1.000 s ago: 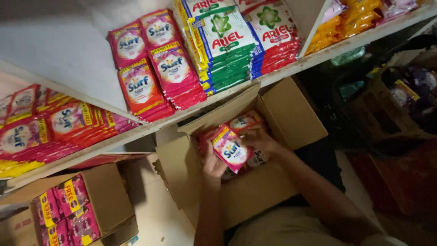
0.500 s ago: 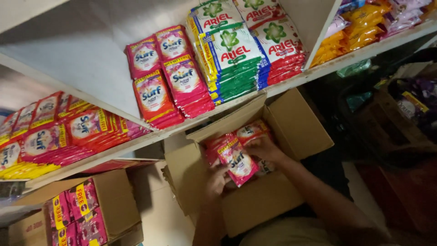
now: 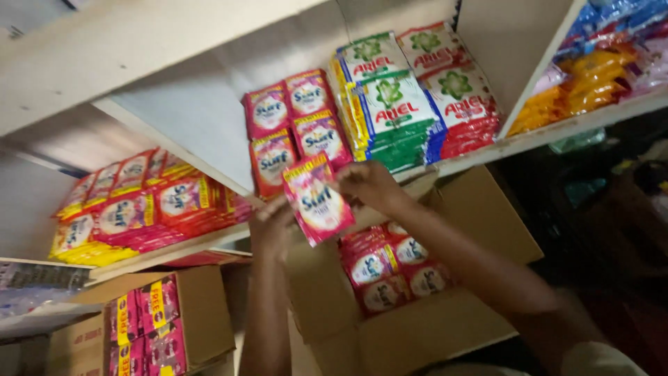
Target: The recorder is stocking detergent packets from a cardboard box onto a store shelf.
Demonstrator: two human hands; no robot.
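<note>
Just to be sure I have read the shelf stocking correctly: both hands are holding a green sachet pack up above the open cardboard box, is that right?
Not quite: the colour is wrong. The head view shows the left hand and right hand holding a pink sachet pack up above the open brown cardboard box. The green sachet packs lie stacked on the white shelf behind.

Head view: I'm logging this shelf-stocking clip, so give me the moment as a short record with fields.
left hand: grips the lower left edge of the pink packet stack
right hand: grips the stack's upper right edge
held item: stack of pink detergent sachets, raised above the box
box below: open cardboard box, more pink sachets inside
shelf: white shelf with pink, green and red sachet stacks
</note>
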